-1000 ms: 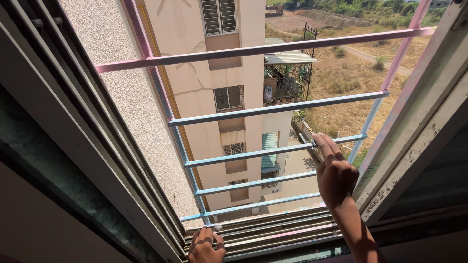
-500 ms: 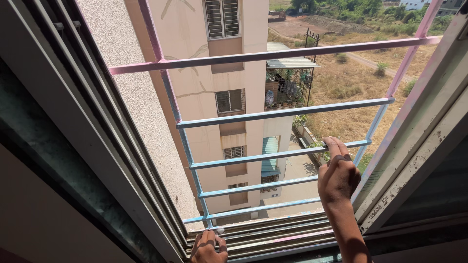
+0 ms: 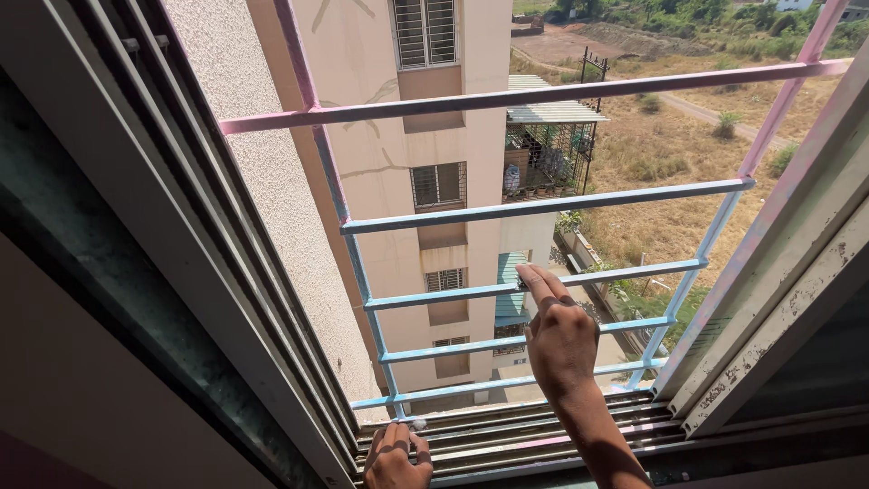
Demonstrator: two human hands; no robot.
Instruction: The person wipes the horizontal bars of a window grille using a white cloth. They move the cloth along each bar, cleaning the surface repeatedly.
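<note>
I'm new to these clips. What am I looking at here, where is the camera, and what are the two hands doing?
The camera sits on a person's head and looks down and out through an open window. Across the opening runs a grille of light blue and pink painted metal bars. The right hand reaches up, fingertips touching one blue bar. The left hand rests low on the ribbed metal window track, pinching something small and white, too small to identify. Beyond are a beige apartment building and dry ground.

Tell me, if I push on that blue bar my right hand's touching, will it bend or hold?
The blue bar probably holds: it looks like metal and joins uprights at both ends. Its painted surface may be slick under the right hand, whose fingers rest on it.
</note>
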